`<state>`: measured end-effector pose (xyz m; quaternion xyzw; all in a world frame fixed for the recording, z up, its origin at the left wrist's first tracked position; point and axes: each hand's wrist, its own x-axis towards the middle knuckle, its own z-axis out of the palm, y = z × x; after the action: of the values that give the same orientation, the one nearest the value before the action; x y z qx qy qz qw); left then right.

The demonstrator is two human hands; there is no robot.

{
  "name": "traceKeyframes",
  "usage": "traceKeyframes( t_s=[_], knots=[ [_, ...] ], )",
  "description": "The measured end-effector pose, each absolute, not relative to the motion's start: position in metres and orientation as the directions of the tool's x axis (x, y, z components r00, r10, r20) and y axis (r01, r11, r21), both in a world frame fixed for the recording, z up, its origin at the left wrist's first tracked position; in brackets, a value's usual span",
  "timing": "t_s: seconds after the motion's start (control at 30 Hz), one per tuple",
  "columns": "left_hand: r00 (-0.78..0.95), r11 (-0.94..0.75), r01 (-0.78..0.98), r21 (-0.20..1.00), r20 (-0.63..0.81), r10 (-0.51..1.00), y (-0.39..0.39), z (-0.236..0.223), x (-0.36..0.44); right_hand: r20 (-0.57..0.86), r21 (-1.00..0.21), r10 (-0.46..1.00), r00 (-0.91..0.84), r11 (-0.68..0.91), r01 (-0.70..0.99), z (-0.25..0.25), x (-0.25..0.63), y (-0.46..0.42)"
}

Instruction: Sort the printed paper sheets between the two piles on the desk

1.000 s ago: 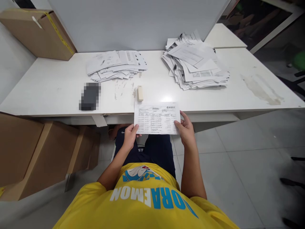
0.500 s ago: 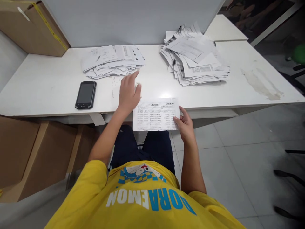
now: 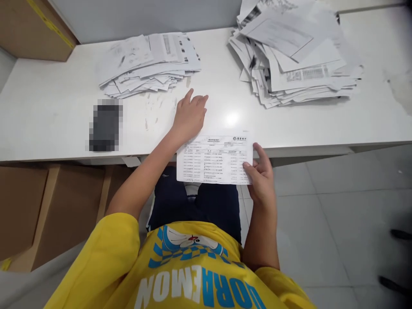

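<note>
A printed paper sheet (image 3: pixel 214 161) with a table of small text extends over the table's front edge, above my lap. My right hand (image 3: pixel 262 174) pinches its right edge, thumb on top. Just beyond the sheet's upper left part, my left hand (image 3: pixel 190 113) is over the white tabletop, palm down with its fingers apart and nothing visible in it. Farther back on the left lies a stack of papers (image 3: pixel 151 64). A larger, messier paper pile (image 3: pixel 296 64) rises at the back right.
A pixelated dark object (image 3: pixel 106 126) lies on the white table (image 3: pixel 51 111) at left. Cardboard boxes stand below the table's left side (image 3: pixel 69 206) and at the back left corner (image 3: pixel 48 34). A grey panel (image 3: pixel 154 17) borders the back.
My left hand has shifted right and turned palm down. The sheet stays in my right hand. The view has tilted closer, so the paper piles look larger and higher.
</note>
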<state>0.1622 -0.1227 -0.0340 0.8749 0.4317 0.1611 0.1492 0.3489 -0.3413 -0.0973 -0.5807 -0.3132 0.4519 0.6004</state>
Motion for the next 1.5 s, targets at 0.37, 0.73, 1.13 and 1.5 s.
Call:
traceKeyframes(
  t_s=[0.37, 0.73, 1.13, 1.5],
  knots=[
    [0.542, -0.540, 0.758, 0.366, 0.108, 0.833, -0.125, -0.024, 0.164, -0.114, -0.977, 0.934, 0.339, -0.045, -0.207, -0.097, 0.346, -0.327],
    [0.497, -0.469, 0.644, 0.604, 0.136, 0.857, -0.110, -0.026, 0.162, -0.046, -0.993, 0.917, 0.396, 0.002, -0.120, -0.110, 0.342, -0.332],
    [0.331, -0.294, 0.113, 0.949, 0.243, 0.912, -0.117, -0.027, 0.152, 0.184, -0.981, 0.722, 0.667, 0.089, 0.174, -0.084, 0.357, -0.323],
    [0.164, -0.170, 0.002, 0.985, 0.168, 0.972, -0.124, -0.025, 0.144, 0.261, -0.952, 0.365, 0.894, -0.056, 0.301, -0.028, 0.435, -0.124]
  ],
)
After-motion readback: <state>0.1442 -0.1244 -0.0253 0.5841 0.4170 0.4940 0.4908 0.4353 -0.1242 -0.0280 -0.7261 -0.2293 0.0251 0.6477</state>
